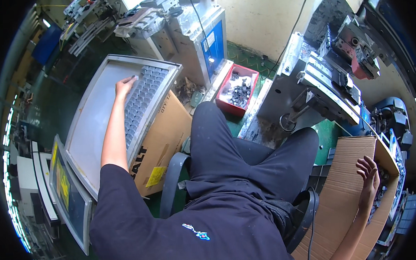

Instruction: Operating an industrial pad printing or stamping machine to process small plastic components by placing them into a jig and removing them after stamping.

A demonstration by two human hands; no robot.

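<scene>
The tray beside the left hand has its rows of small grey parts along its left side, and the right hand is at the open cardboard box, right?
Not quite: the head view shows the rows of small grey parts along the tray's right side. The right hand is at the open cardboard box.

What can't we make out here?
Head view: whatever the left hand may pinch; too small, fingers partly cover it.
Head view: exact types of pieces in the red bin; too small.
Head view: much inside the cardboard box; its side and the right hand block it.
Head view: right elbow; cut off by the lower edge.
</scene>
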